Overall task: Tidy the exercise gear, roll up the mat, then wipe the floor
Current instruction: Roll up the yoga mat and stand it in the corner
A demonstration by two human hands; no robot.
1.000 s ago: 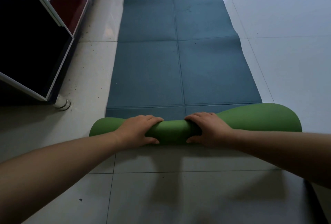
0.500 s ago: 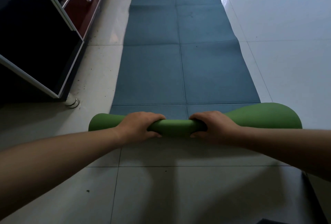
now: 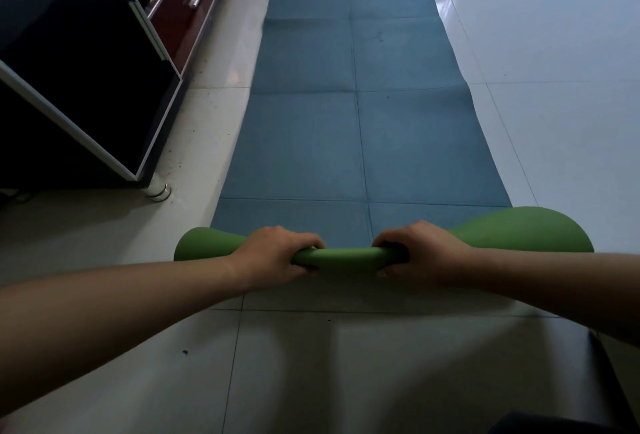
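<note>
A long exercise mat (image 3: 356, 121) lies flat on the tiled floor, blue on top and stretching away from me. Its near end is curled into a green roll (image 3: 341, 255) lying across the mat, tight in the middle and looser at both ends. My left hand (image 3: 275, 253) is shut on the roll left of its middle. My right hand (image 3: 415, 253) is shut on it right of the middle. Both sets of fingers wrap over the top of the roll, thumbs on the near side.
A dark cabinet (image 3: 79, 80) with a white frame and a short metal foot (image 3: 157, 189) stands to the left of the mat. Reddish drawers (image 3: 188, 0) with handles run behind it. Pale floor tiles (image 3: 554, 69) lie to the right and in front of me.
Both hands have closed tighter on the roll, squeezing its middle thinner. The roll has turned slightly further onto the blue mat, and the view has shifted forward.
</note>
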